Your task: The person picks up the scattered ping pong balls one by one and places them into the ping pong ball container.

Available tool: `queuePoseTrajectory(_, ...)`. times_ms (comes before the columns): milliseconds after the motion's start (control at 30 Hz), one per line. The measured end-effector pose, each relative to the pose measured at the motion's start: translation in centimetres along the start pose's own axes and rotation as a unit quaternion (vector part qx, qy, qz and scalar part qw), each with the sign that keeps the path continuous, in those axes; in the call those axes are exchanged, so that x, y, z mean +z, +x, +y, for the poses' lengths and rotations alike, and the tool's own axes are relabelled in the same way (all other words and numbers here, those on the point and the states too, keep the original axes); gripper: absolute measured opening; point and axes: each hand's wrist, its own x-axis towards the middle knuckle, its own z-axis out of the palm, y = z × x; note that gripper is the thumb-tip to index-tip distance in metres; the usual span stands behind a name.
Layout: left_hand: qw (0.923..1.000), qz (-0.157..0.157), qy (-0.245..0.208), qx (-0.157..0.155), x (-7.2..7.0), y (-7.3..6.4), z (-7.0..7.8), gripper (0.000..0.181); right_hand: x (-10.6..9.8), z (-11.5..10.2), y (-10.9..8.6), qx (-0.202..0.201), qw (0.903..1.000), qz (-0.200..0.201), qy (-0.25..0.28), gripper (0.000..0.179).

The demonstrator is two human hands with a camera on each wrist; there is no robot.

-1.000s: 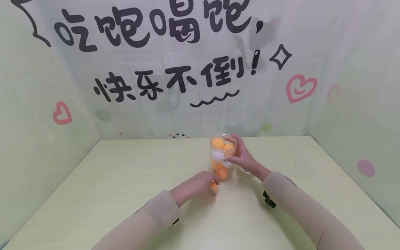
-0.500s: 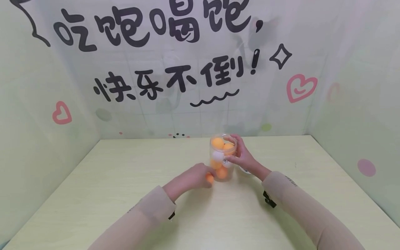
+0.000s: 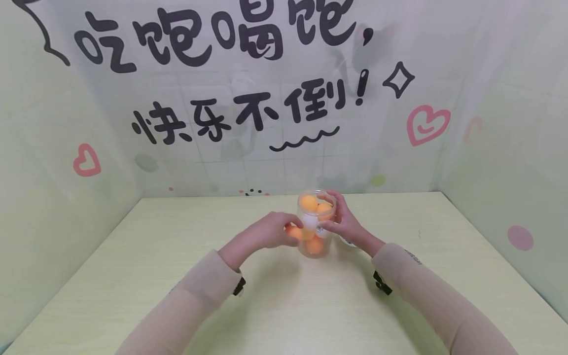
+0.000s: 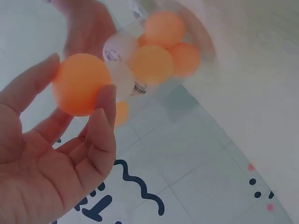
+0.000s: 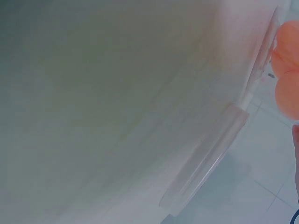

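Observation:
My left hand [image 3: 276, 230] pinches an orange ping-pong ball [image 4: 80, 86] between thumb and fingertips. In the head view this ball [image 3: 293, 232] is at the left side of a clear plastic jar [image 3: 303, 250], below its rim. Several orange [image 3: 309, 203] and white ping-pong balls [image 4: 119, 46] fill much of the jar, which stands upright and uncovered on the table. My right hand [image 3: 345, 221] grips the jar from its right side, thumb in front and fingers behind near the rim. Only a fingertip [image 5: 296, 135] of that hand shows in the right wrist view.
A clear lid [image 5: 205, 161] lies on the table [image 3: 177, 246] right of the jar, partly behind my right wrist. The back wall [image 3: 199, 167] with large black lettering rises just behind the jar. Side walls [image 3: 510, 172] bound the table.
My left hand has risen from near the jar's base to about its mid-height, carrying the orange ping-pong ball upward and slightly left. The right hand and jar have stayed in place.

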Motion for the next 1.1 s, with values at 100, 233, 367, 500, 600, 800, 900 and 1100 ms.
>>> queuePoseTrajectory(100, 0.9999, 0.011, -0.009, 0.003, -1.0, -0.1, 0.3, 0.031, -0.1, 0.1, 0.0, 0.001, 1.0, -0.004, 0.004, 0.071)
queuePoseTrajectory(233, 0.9995, 0.026, -0.012, 0.011, -2.0, -0.1, 0.5, 0.034, -0.1, 0.0, 0.0, 0.005, 1.0, -0.003, -0.003, 0.072)
queuePoseTrajectory(367, 0.9986, 0.047, -0.002, 0.022, -2.6, -0.1, 0.9, 0.036, -0.1, -0.2, 0.0, 0.007, 0.9999, -0.001, -0.01, 0.071)
queuePoseTrajectory(500, 0.9978, 0.062, 0.005, 0.022, -3.1, 0.0, 1.4, 0.037, -0.1, -0.1, 0.0, 0.004, 1.0, -0.004, -0.004, 0.071)
queuePoseTrajectory(600, 0.9972, 0.071, 0.006, 0.022, -3.3, 0.3, 1.9, 0.038, -0.1, 0.0, 0.0, -0.003, 1.0, -0.007, 0.006, 0.07)
queuePoseTrajectory(800, 0.9951, 0.092, 0.014, 0.033, -3.6, 1.2, 2.9, 0.039, -0.1, 0.0, 0.0, -0.011, 0.9999, -0.008, 0.01, 0.069)
queuePoseTrajectory(900, 0.994, 0.102, 0.014, 0.037, -3.6, 1.8, 3.3, 0.039, -0.1, -0.1, 0.0, -0.012, 0.9997, -0.01, 0.02, 0.069)
queuePoseTrajectory(1100, 0.9921, 0.115, 0.012, 0.048, -3.2, 2.8, 3.9, 0.038, -0.1, -0.2, 0.0, 0.015, 0.9999, -0.003, 0.007, 0.072)
